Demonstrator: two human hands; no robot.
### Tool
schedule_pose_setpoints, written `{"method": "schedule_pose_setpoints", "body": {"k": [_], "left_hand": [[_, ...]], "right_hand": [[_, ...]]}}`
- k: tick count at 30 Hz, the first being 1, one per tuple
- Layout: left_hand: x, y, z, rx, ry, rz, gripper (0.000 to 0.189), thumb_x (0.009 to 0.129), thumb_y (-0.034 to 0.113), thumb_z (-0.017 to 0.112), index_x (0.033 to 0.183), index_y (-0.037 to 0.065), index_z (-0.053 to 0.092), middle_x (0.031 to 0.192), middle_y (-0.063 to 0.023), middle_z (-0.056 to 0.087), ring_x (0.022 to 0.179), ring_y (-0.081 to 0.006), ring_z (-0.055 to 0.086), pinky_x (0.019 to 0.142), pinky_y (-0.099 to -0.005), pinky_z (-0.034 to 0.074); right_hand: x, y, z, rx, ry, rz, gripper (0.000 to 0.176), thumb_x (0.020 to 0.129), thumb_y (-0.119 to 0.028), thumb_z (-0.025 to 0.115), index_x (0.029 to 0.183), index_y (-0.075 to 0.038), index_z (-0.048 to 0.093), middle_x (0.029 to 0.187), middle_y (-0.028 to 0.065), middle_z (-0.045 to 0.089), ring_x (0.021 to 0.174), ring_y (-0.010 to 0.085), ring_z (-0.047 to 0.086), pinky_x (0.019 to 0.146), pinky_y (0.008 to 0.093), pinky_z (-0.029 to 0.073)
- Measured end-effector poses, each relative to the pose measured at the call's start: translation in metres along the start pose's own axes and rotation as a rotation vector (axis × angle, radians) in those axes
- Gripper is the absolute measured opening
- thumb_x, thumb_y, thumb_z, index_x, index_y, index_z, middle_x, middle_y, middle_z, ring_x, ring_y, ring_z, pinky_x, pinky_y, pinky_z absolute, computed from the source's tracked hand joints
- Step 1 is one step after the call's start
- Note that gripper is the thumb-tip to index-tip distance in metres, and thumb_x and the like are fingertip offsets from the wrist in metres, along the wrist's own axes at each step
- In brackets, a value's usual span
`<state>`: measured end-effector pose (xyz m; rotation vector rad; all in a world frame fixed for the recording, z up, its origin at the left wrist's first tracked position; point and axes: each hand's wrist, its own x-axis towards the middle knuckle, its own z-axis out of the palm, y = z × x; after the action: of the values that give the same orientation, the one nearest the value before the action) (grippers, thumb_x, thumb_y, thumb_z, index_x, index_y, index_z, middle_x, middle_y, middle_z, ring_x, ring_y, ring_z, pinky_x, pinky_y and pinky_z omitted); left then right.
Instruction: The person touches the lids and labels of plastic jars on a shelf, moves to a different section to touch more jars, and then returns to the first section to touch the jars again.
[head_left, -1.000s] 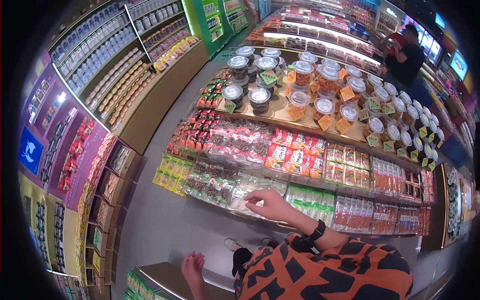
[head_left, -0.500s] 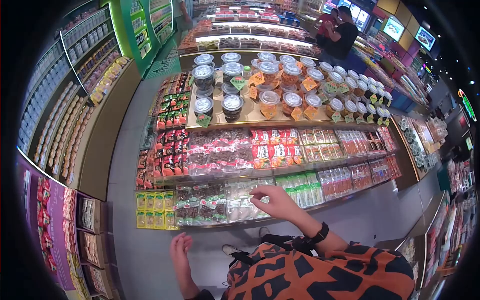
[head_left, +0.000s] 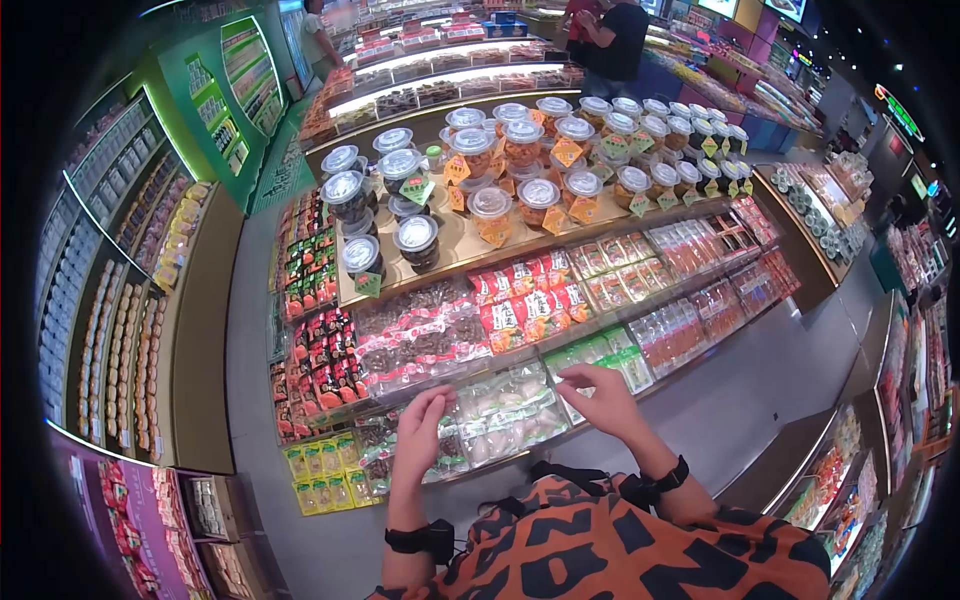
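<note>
My left hand [head_left: 424, 428] is raised over the lower front shelf, its fingers curled together with nothing visible in them. Behind it are clear packs of dark food [head_left: 380, 440] with green and red labels. To its right, my right hand [head_left: 604, 398] hovers with loosely bent fingers, thumb apart from them, holding nothing. Its fingertips overlap the edge of the green-and-white packs [head_left: 625, 362] in this view. Between the two hands lie clear packs of pale, round food [head_left: 510, 412]. A dark band shows on each wrist.
Lidded tubs [head_left: 415, 243] with tag cards stand on the display's top. Red-and-white packets [head_left: 535, 318] and yellow packets [head_left: 325, 475] fill tiers below. Tall shelves [head_left: 190, 330] line the left side. A person in a dark top [head_left: 615, 45] stands beyond the display.
My left hand has risen and moved right, over the front shelf. My right hand has shifted right. The view has turned, and the display now slants and looks closer.
</note>
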<state>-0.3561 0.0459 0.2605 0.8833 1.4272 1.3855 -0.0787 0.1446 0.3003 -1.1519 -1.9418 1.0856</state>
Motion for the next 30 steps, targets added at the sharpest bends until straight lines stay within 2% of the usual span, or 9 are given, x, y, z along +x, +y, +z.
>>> {"method": "schedule_pose_setpoints", "body": {"k": [6, 9, 11, 15, 20, 24, 26, 28, 30], "left_hand": [[0.107, 0.08, 0.071, 0.322, -0.046, 0.366, 0.032, 0.098, 0.014, 0.049, 0.123, -0.002, 0.058, 0.113, -0.0137, 0.067, 0.104, -0.0184, 0.062, 0.094, -0.0302, 0.044], [0.171, 0.093, 0.098, 0.576, 0.014, 0.457, 0.035, 0.094, 0.007, 0.046, 0.127, -0.002, 0.056, 0.121, -0.0202, 0.062, 0.113, -0.0289, 0.06, 0.1, -0.0347, 0.042], [0.22, 0.086, 0.109, 0.838, -0.009, 0.671, 0.044, 0.087, -0.001, 0.044, 0.131, -0.002, 0.051, 0.133, -0.0255, 0.052, 0.126, -0.038, 0.049, 0.106, -0.0402, 0.038], [0.287, 0.071, 0.12, 1.112, -0.042, 0.737, 0.055, 0.077, -0.007, 0.046, 0.132, -0.003, 0.047, 0.141, -0.0259, 0.043, 0.134, -0.0395, 0.038, 0.11, -0.0442, 0.033], [0.324, 0.059, 0.124, 1.326, -0.062, 0.731, 0.052, 0.081, -0.003, 0.047, 0.133, -0.002, 0.047, 0.142, -0.0245, 0.043, 0.135, -0.0381, 0.038, 0.11, -0.0465, 0.033], [0.334, 0.051, 0.129, 1.401, -0.078, 0.686, 0.058, 0.079, -0.002, 0.049, 0.137, 0.003, 0.045, 0.145, -0.0234, 0.039, 0.137, -0.0376, 0.034, 0.112, -0.0471, 0.03], [0.334, 0.049, 0.132, 1.394, -0.072, 0.61, 0.059, 0.08, -0.001, 0.049, 0.138, 0.005, 0.045, 0.146, -0.023, 0.039, 0.137, -0.0379, 0.034, 0.111, -0.0463, 0.031], [0.338, 0.049, 0.132, 1.417, -0.06, 0.614, 0.056, 0.082, 0.002, 0.05, 0.138, 0.006, 0.045, 0.146, -0.0218, 0.039, 0.137, -0.0366, 0.035, 0.11, -0.0511, 0.032], [0.339, 0.048, 0.128, 1.441, -0.049, 0.618, 0.054, 0.085, 0.004, 0.051, 0.138, 0.007, 0.045, 0.147, -0.0206, 0.039, 0.137, -0.0354, 0.036, 0.108, -0.0558, 0.032]], "right_hand": [[0.092, 0.052, 0.01, 0.235, -0.048, 0.12, 0.036, 0.084, -0.017, 0.069, 0.114, 0.002, 0.063, 0.09, 0.0098, 0.069, 0.08, 0.0155, 0.067, 0.073, 0.0285, 0.053], [0.158, 0.094, 0.038, 0.269, 0.031, 0.029, 0.043, 0.084, -0.014, 0.067, 0.123, 0.003, 0.056, 0.096, 0.0104, 0.068, 0.082, 0.0138, 0.066, 0.072, 0.0277, 0.052], [0.198, 0.106, 0.053, 0.47, 0.027, 0.125, 0.045, 0.085, -0.012, 0.066, 0.124, 0.003, 0.054, 0.099, 0.0116, 0.067, 0.083, 0.0147, 0.066, 0.072, 0.028, 0.052], [0.253, 0.113, 0.058, 0.888, 0.015, 0.353, 0.052, 0.083, -0.006, 0.067, 0.13, 0.004, 0.047, 0.104, 0.0148, 0.065, 0.087, 0.0182, 0.065, 0.072, 0.029, 0.052], [0.298, 0.119, 0.07, 0.915, 0.033, 0.458, 0.067, 0.075, -0.002, 0.074, 0.133, 0.003, 0.042, 0.112, 0.0155, 0.062, 0.092, 0.02, 0.064, 0.074, 0.031, 0.052], [0.317, 0.128, 0.101, 0.768, 0.174, 0.385, 0.069, 0.073, -0.013, 0.079, 0.132, -0.001, 0.044, 0.109, 0.0138, 0.062, 0.105, 0.0223, 0.06, 0.085, 0.0343, 0.049], [0.321, 0.128, 0.118, 0.659, 0.321, 0.287, 0.068, 0.076, -0.019, 0.078, 0.131, -0.001, 0.044, 0.11, 0.0149, 0.062, 0.104, 0.0228, 0.06, 0.086, 0.0352, 0.049], [0.321, 0.125, 0.124, 0.65, 0.31, 0.36, 0.07, 0.077, -0.024, 0.078, 0.133, -0.001, 0.042, 0.11, 0.0154, 0.063, 0.102, 0.0221, 0.061, 0.084, 0.0347, 0.049], [0.325, 0.126, 0.134, 0.779, 0.397, 0.386, 0.052, 0.085, -0.018, 0.073, 0.126, -0.001, 0.046, 0.096, 0.0103, 0.064, 0.08, 0.0147, 0.061, 0.068, 0.0283, 0.049]]}}
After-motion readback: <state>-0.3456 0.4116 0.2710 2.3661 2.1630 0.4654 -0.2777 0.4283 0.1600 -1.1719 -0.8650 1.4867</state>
